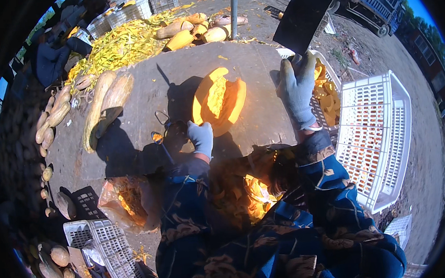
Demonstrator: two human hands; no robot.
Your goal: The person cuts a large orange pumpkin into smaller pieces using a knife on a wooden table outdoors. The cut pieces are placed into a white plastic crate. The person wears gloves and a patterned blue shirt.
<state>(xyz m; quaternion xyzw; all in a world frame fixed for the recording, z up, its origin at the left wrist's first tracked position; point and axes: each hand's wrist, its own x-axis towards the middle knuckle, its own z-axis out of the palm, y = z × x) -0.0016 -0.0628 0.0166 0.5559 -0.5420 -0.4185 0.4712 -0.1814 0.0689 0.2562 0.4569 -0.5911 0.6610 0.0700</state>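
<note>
My left hand (201,137), in a pale knit glove, touches the near end of an opened squash (237,100) lying on the board-topped table (256,68). Orange flesh and stringy pulp show in its hollow. My right hand (299,88), gloved too, is raised at the table's right edge, gripping a large cleaver with a broad dark blade (301,17). A spoon (158,137) with orange bits in its bowl lies left of my left hand, near a metal loop whose tool I cannot tell. Two long whole squashes (99,108) rest at the table's left.
Cut squash pieces (326,98) fill a crate at the right, beside a tilted white plastic crate (363,130). Beyond the table are a metal pole (234,12), yellow peelings (121,45) and peeled squashes. A bag of pulp (129,202) stands near left. A person sits far left.
</note>
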